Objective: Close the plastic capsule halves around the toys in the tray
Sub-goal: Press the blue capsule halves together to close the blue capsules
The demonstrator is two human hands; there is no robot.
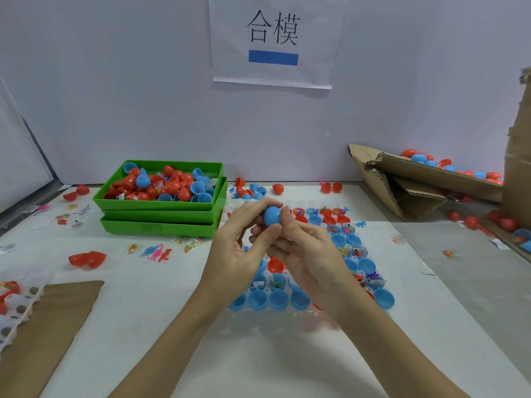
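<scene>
Head: blue capsule (272, 216) pinched between both hands' grip

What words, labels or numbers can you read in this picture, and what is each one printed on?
"合模": large black characters on the white paper sign taped to the wall, above a plain blue bar with no text.
Small white paper slips on the table left of the green trays: printed marks too small and blurred to read.
Nothing readable on the blue capsule held in both hands, or on the cardboard.

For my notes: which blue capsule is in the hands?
The blue capsule raised above the tray, pinched by both hands; the others sit in tray cells.
</scene>
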